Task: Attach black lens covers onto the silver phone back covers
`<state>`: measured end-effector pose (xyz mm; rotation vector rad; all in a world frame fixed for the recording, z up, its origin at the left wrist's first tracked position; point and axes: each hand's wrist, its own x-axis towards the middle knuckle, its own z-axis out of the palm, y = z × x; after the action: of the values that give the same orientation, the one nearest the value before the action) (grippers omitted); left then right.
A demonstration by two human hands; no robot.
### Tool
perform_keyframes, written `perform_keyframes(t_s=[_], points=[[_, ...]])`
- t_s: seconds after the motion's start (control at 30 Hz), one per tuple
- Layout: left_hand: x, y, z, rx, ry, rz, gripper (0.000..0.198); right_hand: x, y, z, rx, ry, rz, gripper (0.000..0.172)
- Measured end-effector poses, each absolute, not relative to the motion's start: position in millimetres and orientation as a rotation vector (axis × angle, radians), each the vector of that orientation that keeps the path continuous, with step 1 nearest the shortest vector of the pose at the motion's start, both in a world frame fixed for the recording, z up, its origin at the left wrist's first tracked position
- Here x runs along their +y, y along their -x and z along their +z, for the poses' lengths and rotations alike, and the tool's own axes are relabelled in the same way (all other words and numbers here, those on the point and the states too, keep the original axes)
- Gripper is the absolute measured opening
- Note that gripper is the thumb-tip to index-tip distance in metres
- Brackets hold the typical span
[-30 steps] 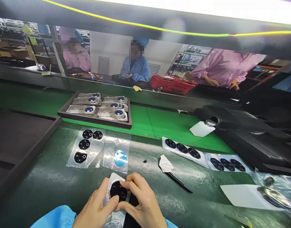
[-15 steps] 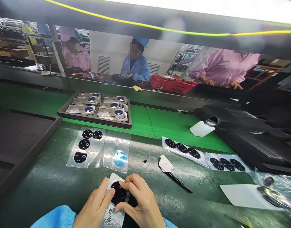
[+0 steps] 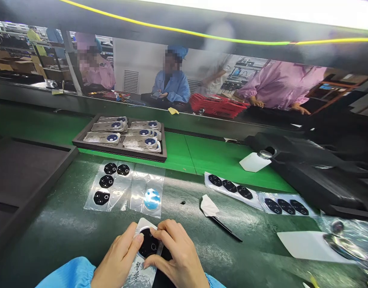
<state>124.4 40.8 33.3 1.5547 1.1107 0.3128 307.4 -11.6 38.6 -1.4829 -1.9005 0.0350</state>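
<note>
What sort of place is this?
Probably an electronics assembly line: a co-worker in a blue smock across the bench, a tray of phone camera panels, and black camera covers on clear film.

Bright white overhead strip light [image 3: 262, 6] burns out the top of the frame and throws pale glare across the dark green surface [image 3: 66, 224], as wide-angle distortion bends the edges and a passing white-coated person [image 3: 215, 70] blurs.
</note>
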Motion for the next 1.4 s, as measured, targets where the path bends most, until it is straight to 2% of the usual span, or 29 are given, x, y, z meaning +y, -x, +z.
perform_keyframes(t_s=[0.13,0.27,0.4,0.5,0.63,0.7,1.4], points=[[43,-125,33,1.11,-1.575,0.313,0.04,-10,-309,40,-1.913,1.466,0.0,0.034],[45,-128,40,1.05,-1.612,0.337,0.04,-9,-311,39,-1.876,1.431,0.07,0.046],[49,-129,45,1.038,-1.628,0.39,0.04,-10,-314,36,-1.643,1.475,0.233,0.03],[50,-129,44,1.071,-1.591,0.413,0.04,-11,-313,32,-1.415,1.539,0.471,0.031],[51,-129,45,1.042,-1.536,0.425,0.042,-11,-309,29,-1.142,1.459,1.039,0.049],[51,-129,47,1.007,-1.506,0.429,0.042,-10,-307,31,-1.021,1.398,1.205,0.057],[48,-130,52,0.955,-1.437,0.405,0.041,-7,-308,29,-0.87,1.351,1.249,0.053]])
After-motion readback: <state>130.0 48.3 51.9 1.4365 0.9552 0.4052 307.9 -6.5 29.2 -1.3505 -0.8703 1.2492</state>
